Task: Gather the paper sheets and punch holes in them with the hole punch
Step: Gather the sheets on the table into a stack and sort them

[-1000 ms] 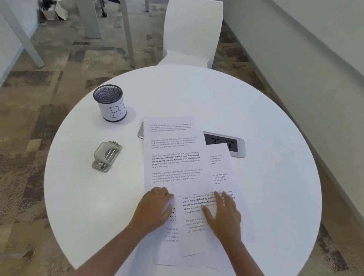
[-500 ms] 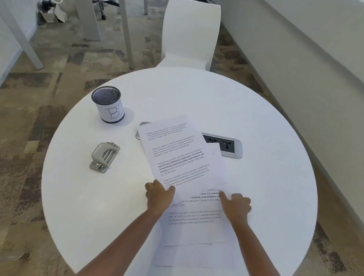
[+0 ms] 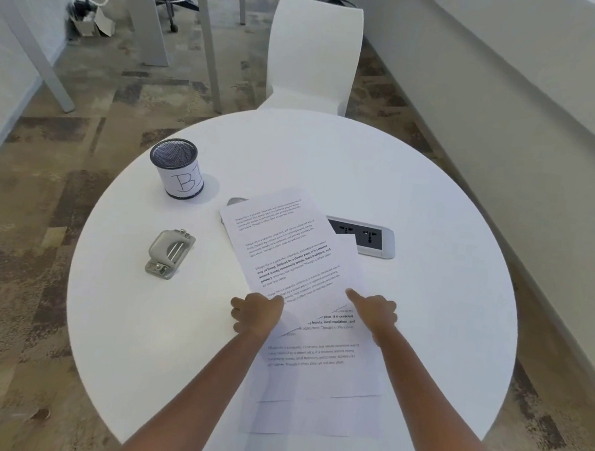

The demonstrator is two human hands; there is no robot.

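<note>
A: Start at the left. What lies out beyond the left hand point(image 3: 257, 313)?

B: Up and to its left, well apart, the grey hole punch point(image 3: 170, 253) sits flat on the white round table point(image 3: 447, 276), untouched. Farther up from it stands a mesh pen cup point(image 3: 177, 167) with a paper label marked "B".

A: And the left hand's grip?

B: Curled closed on the lower left edge of the top paper sheet point(image 3: 283, 245); the thumb lies on the printed side and the other fingers are tucked under, out of sight.

A: What is between the two hands?

B: The paper sheets point(image 3: 315, 365). The top one slants up and away from both hands, its far end covering part of a socket panel point(image 3: 367, 236) set in the table. More sheets lie under and below the hands, loosely overlapped and not squared, reaching toward the near table edge.

A: The right hand point(image 3: 375, 312)?

B: Its grip is narrow, at the top sheet's lower right edge, forefinger stretched out along the paper. Whether it pinches the sheet or only presses it, I cannot tell.

A: Beyond it?

B: A white chair point(image 3: 314, 52) at the far side of the table.
</note>
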